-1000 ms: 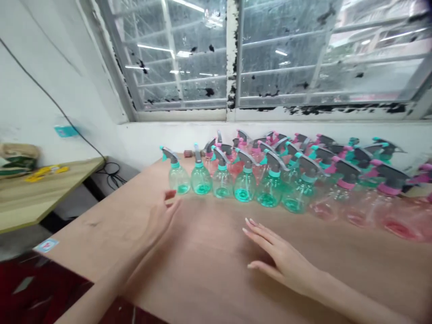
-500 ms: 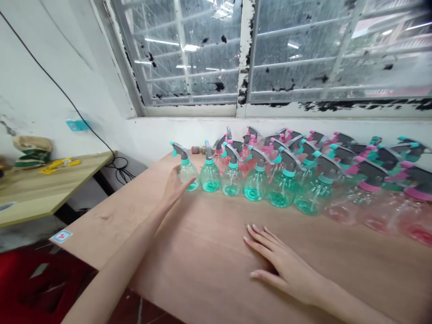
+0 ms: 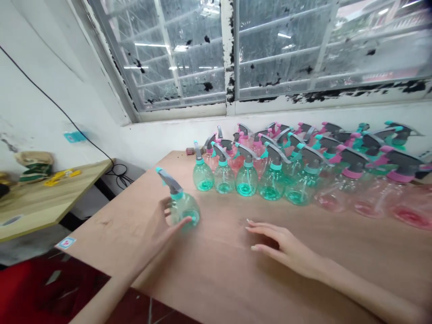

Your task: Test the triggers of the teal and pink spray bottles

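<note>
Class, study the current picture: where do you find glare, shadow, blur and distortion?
Head view: white light streaks glare on the window panes; a soft shadow lies on the table under the right hand; the left hand and its spray bottle are blurred; pink-collared bottles look stretched near the right edge.

Barred window [image 3: 182, 58], frame paint flaking. Left: dark cable [image 3: 50, 98] down wall [image 3: 37, 90], loops beside side table [image 3: 40, 200]; yellow pieces [image 3: 62, 176] on it, near green-and-tan bag [image 3: 35, 165]. Blue item [image 3: 74, 136] on wall. Red object [image 3: 30, 292] lower left, blurred.
</note>
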Available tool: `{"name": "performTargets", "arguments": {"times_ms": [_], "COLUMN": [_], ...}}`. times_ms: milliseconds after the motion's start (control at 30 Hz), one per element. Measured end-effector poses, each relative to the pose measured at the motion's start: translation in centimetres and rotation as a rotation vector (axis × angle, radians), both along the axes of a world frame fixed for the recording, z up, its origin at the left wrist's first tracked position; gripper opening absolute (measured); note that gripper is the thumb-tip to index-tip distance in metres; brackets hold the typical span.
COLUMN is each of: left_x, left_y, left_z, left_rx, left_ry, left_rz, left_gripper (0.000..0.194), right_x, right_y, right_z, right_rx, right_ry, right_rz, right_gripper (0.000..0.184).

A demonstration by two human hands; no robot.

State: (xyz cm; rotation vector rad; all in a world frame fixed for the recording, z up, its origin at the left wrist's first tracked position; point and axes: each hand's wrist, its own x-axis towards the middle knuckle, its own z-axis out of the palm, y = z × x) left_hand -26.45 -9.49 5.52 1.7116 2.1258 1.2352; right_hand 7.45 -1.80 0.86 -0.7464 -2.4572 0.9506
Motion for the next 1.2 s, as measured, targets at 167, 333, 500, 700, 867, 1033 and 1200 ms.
{"name": "performTargets", "arguments": {"times_ms": [167, 333, 500, 700, 867, 1033, 1200], "left_x": [9.3, 17.6, 25.2, 29.3, 26.7, 22.9, 22.3], "left_y": [-0.2, 2.4, 5.0, 5.4, 6.5, 9.0, 10.0], "left_z": [-0.8, -1.2, -1.9, -3.1, -3.9, -4.6, -5.3], "left_rx": [-0.08, -0.099, -0.093, -0.002, 0.024, -0.032, -0.088], "left_ry": [-0.106, -0.095, -0.085, 0.038, 0.236, 0.382, 0.463], "left_rz": [-0.277, -0.536, -0.765, -0.874, -0.965, -0.775, -0.63], "left_gripper": [0.067, 0.07, 0.074, 0.089, 0.09, 0.061, 0.052], "right_x": [3.0, 6.6, 9.4, 11.3, 11.8, 12.0, 12.0], "right_y": [0.0, 0.2, 0.3, -0.2, 0.5, 2.2, 3.2], "right_z": [2.8, 5.1, 6.0, 7.0, 6.8, 6.7, 7.2], "right_rx": [-0.005, -0.018, -0.004, 0.034, 0.032, 0.003, 0.048], "right_ry": [0.113, 0.229, 0.44, 0.551, 0.541, 0.544, 0.505], "right_rz": [-0.135, -0.217, -0.325, -0.503, -0.433, -0.33, -0.307], "right_gripper": [0.068, 0.095, 0.078, 0.027, 0.018, 0.018, 0.016]}}
